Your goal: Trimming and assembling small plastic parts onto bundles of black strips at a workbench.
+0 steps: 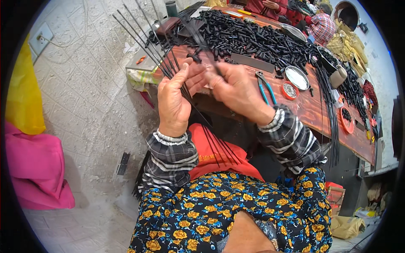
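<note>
Nearest: my black floral fabric garment (202,196). Long, thin black rods (170,71), aslant by the reddish wooden desk's (297,109) near left corner: pinched in my left hand (175,99). Right hand (236,90): fingers curled, blurred; contents, cannot tell. Advisable: left grip steady, rods fanned.

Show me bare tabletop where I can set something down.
Bare wood shows between the teal-handled pliers, the red dish of small bits and the bundle of black rods to the right. The far side is crowded: black parts lie heaped there.
</note>
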Tool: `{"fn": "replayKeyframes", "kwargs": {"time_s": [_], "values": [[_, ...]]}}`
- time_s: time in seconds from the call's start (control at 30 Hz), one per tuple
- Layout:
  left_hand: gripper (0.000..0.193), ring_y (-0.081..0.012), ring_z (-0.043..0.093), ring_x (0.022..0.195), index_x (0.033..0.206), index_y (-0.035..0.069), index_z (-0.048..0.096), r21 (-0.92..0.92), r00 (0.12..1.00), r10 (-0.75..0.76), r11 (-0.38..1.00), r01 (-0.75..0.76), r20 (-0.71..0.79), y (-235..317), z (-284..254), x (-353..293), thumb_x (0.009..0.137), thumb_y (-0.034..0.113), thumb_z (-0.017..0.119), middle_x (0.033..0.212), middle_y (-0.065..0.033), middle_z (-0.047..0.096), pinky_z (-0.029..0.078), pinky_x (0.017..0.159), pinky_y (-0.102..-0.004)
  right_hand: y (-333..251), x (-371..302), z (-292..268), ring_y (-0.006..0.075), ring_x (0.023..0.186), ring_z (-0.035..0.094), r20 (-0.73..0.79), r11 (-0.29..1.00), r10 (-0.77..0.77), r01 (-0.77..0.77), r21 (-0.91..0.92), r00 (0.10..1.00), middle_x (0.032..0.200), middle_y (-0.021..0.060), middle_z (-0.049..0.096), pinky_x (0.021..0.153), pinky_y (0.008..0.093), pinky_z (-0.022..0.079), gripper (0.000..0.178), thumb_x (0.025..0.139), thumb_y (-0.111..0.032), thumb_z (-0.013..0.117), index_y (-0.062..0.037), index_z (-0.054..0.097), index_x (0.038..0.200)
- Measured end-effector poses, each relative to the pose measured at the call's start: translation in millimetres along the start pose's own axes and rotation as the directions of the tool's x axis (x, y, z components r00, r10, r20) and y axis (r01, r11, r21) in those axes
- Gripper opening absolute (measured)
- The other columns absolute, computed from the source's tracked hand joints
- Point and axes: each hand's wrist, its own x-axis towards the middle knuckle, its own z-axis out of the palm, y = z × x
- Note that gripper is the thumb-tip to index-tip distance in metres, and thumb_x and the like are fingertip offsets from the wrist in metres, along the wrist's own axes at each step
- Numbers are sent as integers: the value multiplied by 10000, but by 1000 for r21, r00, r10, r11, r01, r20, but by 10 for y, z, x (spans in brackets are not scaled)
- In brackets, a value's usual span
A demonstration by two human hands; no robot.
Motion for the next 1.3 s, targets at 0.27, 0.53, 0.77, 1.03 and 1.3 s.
{"fn": "replayKeyframes", "kwargs": {"time_s": [0.27, 0.53, 0.77, 1.03, 1.3], "values": [[142, -255, 678, 790, 969, -42, 624, 11, 999, 25, 1000, -26, 39, -46, 212, -38, 895, 79, 613, 886, -155, 682, 551, 753, -354, -13, -227, 65, 239, 515, 498, 23, 984, -38, 42, -174, 999, 589, 181, 515, 499, 371, 394, 228, 902, -160, 594, 47, 578, 806], [259, -319, 677, 859, 1163, 12, 541, -72, 997, -39, 996, 43, 63, -57, 173, 27, 904, 24, 552, 942, -182, 664, 560, 781, -405, 107, -337, 10, 223, 503, 488, -44, 966, -146, 133, -221, 988, 589, 153, 521, 499, 355, 399, 206, 913, -155, 576, 31, 594, 826], [302, -327, 664, 899, 1199, -1, 514, -77, 995, -47, 996, 54, 89, -145, 192, 30, 900, 9, 550, 989, -185, 651, 558, 804, -425, 86, -351, -76, 97, 533, 482, -30, 999, 33, -33, -8, 999, 596, 94, 551, 480, 298, 386, 142, 868, -108, 608, 22, 624, 815], [250, -183, 535, 754, 1168, 28, 520, 18, 953, -8, 1000, 3, 303, -160, 24, -94, 919, 48, 520, 937, -74, 582, 453, 694, -301, 69, -513, -232, 378, 653, 604, -147, 903, -255, 180, -390, 956, 692, 183, 581, 559, 430, 460, 104, 815, -100, 588, -6, 552, 839], [487, -131, 415, 631, 1443, 5, 281, 14, 974, -193, 981, 193, 123, 177, -361, -268, 1015, 202, 404, 780, -37, 502, 386, 586, -280, -11, -353, -1575, 318, 695, 648, -412, 916, -142, -38, -399, 900, 716, 180, 627, 620, 382, 495, 178, 848, -158, 583, 15, 606, 813]]}}
